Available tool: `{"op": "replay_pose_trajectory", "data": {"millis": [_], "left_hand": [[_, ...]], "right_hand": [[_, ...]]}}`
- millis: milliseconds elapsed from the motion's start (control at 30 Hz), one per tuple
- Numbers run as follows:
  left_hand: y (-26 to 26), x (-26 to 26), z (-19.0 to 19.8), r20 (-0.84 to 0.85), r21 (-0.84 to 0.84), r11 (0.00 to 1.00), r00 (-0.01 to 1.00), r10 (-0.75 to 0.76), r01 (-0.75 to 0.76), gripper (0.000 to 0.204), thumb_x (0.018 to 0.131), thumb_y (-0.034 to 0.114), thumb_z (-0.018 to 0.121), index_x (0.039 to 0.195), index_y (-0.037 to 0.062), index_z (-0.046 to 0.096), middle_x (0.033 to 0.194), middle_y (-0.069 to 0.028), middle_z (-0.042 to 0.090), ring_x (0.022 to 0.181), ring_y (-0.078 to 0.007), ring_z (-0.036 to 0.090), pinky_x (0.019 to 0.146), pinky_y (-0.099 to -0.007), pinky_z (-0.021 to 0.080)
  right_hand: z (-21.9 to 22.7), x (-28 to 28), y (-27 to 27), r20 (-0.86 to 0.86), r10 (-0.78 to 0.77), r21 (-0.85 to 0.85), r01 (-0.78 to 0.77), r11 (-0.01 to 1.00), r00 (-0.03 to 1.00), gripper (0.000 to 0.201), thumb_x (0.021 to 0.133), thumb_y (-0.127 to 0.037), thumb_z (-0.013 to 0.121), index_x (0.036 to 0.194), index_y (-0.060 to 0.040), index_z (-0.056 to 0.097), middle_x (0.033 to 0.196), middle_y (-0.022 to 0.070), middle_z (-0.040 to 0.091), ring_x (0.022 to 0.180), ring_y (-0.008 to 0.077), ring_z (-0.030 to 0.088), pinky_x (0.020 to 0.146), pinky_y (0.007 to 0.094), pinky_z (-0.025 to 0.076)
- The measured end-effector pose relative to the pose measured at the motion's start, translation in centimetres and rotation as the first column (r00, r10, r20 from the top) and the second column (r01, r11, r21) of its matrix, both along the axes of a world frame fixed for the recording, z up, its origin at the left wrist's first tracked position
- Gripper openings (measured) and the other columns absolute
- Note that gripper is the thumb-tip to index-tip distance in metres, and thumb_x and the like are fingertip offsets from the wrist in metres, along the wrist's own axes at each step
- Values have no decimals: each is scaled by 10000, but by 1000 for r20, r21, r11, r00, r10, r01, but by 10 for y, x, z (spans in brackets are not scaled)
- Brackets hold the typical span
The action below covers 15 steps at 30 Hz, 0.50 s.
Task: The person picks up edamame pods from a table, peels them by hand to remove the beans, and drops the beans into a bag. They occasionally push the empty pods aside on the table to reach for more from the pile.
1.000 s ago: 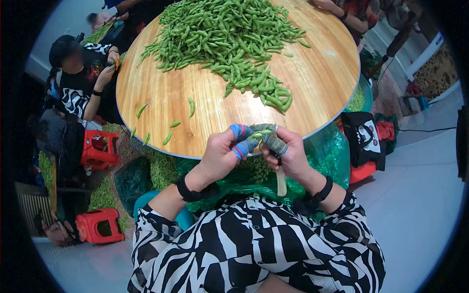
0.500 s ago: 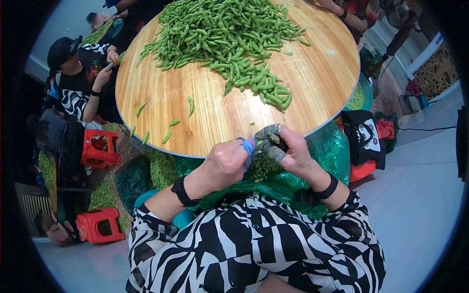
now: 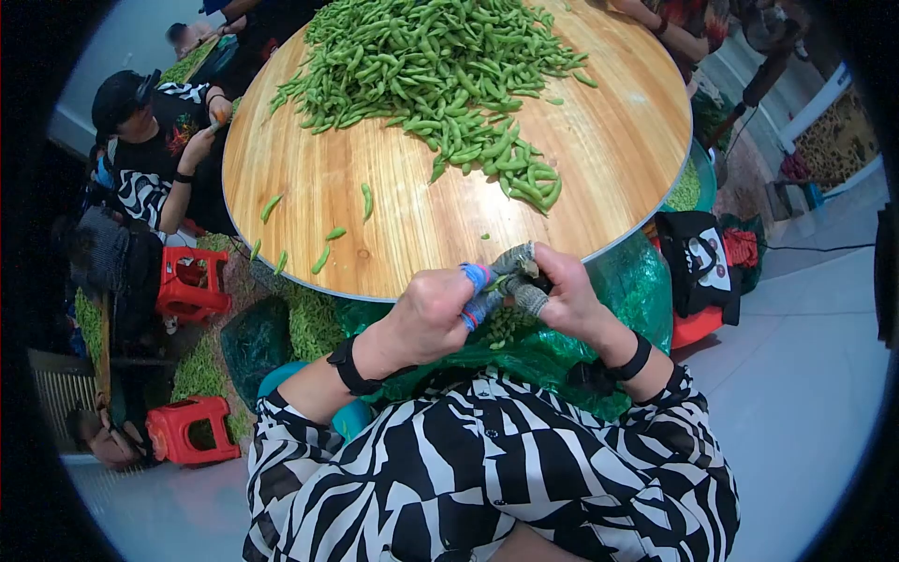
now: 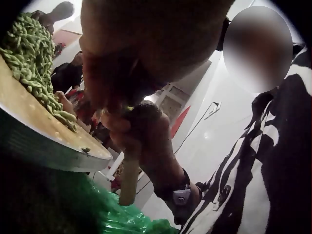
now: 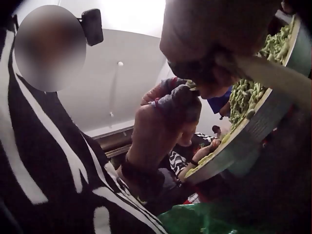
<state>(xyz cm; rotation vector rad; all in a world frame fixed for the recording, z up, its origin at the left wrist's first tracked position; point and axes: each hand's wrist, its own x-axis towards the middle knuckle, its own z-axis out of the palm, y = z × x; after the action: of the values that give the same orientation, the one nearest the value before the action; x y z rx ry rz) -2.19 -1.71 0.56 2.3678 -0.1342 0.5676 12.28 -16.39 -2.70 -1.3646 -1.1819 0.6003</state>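
My left hand (image 3: 431,309), with blue wraps on thumb and finger, pinches a green soybean pod (image 3: 497,282) at the table's near edge. Right against it, my right hand (image 3: 567,290), in grey knitted finger covers, meets the pod with its fingertips. That hand also grips a tool whose pale wooden handle (image 4: 128,183) hangs below the fist in the left wrist view; its working end is hidden. Beneath both hands lie shelled beans (image 3: 506,328) in a green plastic bag (image 3: 632,304). A big heap of pods (image 3: 421,75) covers the far part of the round wooden table (image 3: 618,178).
Several loose pods (image 3: 366,201) lie on the table's left side, and a small green piece (image 3: 485,236) near its front edge. Red stools (image 3: 192,431) stand at left. Another person (image 3: 140,140) sits beyond the table's left edge. A black bag (image 3: 698,267) is at right.
My hands have turned: the left now shows its back, and the tool handle no longer shows in the head view. A small green piece has appeared on the table near the hands.
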Motion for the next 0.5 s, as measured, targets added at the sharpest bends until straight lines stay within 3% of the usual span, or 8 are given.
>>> {"op": "replay_pose_trajectory", "data": {"millis": [100,200,300,467,500], "left_hand": [[3,0,1,-49,-93,995,998,34,-38,191,765,32,669,945,-9,618,642,-145,570,532,-258,572,499,-330,446],[3,0,-3,-63,-148,987,996,61,-69,178,771,34,669,937,-14,626,676,-128,603,547,-201,588,517,-297,457],[-2,4,-13,-46,-197,978,997,61,-69,185,774,33,668,947,-17,626,702,-134,614,577,-198,604,543,-287,470],[-5,2,-11,-120,-246,967,992,31,-60,181,795,25,664,962,-26,618,761,-113,640,657,-163,623,603,-269,491],[-5,2,-12,-133,-340,936,990,44,-88,176,803,23,662,968,-21,618,783,-94,644,672,-148,619,603,-261,488]], "right_hand": [[-1,-3,2,124,-55,-1,56,998,991,170,743,-40,617,889,5,541,693,131,575,608,240,575,578,327,455],[-2,-4,3,190,-64,-83,81,993,980,162,729,-30,607,871,7,538,651,122,539,571,205,536,555,316,436],[-6,-12,3,-35,-98,-173,90,981,995,152,722,-16,591,857,13,527,632,105,508,576,149,487,542,297,414],[-8,-19,4,-174,-124,-80,112,990,977,146,725,0,581,858,18,525,639,89,499,612,110,455,562,273,410],[-6,-19,4,-196,-104,-68,93,993,975,146,727,3,579,863,18,527,643,86,505,616,108,457,568,272,412]]}}
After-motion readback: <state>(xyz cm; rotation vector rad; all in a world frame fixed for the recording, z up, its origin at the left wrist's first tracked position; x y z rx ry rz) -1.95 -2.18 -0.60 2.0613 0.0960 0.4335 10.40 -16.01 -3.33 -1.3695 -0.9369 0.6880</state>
